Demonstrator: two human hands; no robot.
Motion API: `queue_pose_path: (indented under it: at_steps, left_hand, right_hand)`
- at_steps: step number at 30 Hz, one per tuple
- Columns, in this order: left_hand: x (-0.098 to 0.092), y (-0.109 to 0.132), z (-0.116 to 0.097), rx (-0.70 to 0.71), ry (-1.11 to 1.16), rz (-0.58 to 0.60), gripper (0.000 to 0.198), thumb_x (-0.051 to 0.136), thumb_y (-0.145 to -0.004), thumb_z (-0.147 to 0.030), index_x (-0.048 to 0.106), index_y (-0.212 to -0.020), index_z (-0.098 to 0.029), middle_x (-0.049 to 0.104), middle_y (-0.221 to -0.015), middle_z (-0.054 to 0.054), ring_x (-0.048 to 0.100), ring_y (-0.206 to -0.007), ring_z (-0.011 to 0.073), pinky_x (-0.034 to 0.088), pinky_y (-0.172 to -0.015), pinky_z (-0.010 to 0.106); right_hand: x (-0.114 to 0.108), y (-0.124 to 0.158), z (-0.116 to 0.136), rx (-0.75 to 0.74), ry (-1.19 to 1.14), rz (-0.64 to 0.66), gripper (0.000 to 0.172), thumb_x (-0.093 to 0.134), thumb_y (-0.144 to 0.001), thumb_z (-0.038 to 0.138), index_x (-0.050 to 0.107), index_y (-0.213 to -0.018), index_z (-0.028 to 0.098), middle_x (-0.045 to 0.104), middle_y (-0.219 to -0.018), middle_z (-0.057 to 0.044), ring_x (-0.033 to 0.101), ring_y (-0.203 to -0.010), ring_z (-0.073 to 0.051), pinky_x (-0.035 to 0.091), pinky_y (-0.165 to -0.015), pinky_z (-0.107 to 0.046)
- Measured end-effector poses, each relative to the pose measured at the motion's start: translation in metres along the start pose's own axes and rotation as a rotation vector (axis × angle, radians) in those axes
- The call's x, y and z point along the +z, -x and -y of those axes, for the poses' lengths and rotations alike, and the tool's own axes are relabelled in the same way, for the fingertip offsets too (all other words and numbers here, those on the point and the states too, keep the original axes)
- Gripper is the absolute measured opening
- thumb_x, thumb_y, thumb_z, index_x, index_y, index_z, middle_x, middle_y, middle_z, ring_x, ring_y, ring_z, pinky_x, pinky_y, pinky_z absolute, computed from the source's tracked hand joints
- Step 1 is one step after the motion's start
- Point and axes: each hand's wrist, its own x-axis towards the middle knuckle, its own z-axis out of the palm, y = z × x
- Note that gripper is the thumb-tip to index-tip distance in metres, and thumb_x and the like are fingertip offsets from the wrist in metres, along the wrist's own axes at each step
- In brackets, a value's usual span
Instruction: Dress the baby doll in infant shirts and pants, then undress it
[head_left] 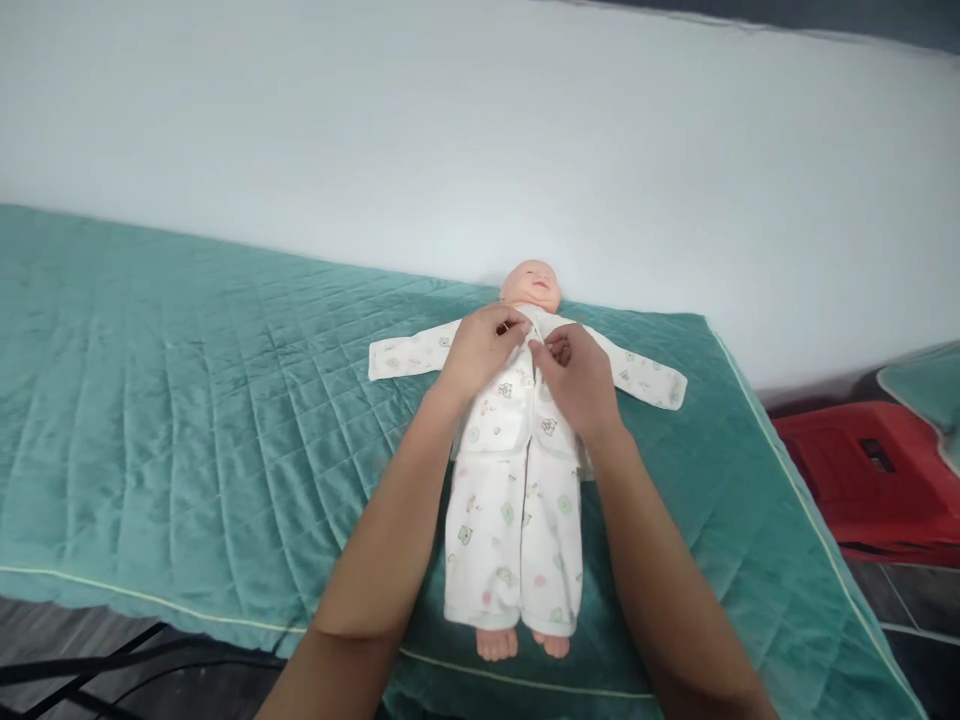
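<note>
A baby doll (534, 284) lies on its back, its head toward the wall and its bare feet toward me. It wears a white patterned jacket (499, 410) and matching trousers (484, 540), with the sleeves spread out to both sides. My left hand (487, 345) pinches the jacket's front edge just below the neck. Opposite it, my right hand (577, 375) has its fingers closed on the other front edge. The fingertips of both hands nearly meet at the upper chest. Any fastener between them is too small to make out. Below the hands, the two jacket fronts lie side by side.
A green quilted cover (225, 420) spreads under the doll and far to the left. Behind it rises a white wall (337, 130). A red plastic stool or chair (832, 480) stands at the right, beyond the cover's edge. Black metal legs (82, 665) show at the lower left.
</note>
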Motion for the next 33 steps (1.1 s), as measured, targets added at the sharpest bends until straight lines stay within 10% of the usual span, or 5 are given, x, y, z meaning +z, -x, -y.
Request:
queue_pose_path:
  at_steps: [24, 33]
  left_hand:
    - [0.015, 0.022, 0.001, -0.166, 0.294, -0.039, 0.020, 0.068, -0.083, -0.037, 0.072, -0.086, -0.018, 0.069, -0.082, 0.002, 0.057, -0.073, 0.0133, 0.044, -0.070, 0.026]
    - [0.011, 0.021, 0.005, -0.199, 0.435, -0.003, 0.018, 0.071, -0.081, -0.034, 0.073, -0.086, -0.018, 0.069, -0.082, 0.002, 0.058, -0.074, 0.0130, 0.045, -0.071, 0.026]
  right_hand:
    - [-0.012, 0.005, -0.009, 0.314, -0.750, 0.134, 0.019, 0.074, -0.080, 0.036, 0.075, -0.095, 0.024, 0.076, -0.092, -0.003, 0.069, -0.089, -0.021, 0.054, -0.081, -0.035]
    - [-0.008, 0.004, -0.011, 0.248, -0.564, 0.154, 0.023, 0.072, -0.081, 0.038, 0.077, -0.098, 0.024, 0.075, -0.093, -0.002, 0.067, -0.088, -0.020, 0.052, -0.083, -0.036]
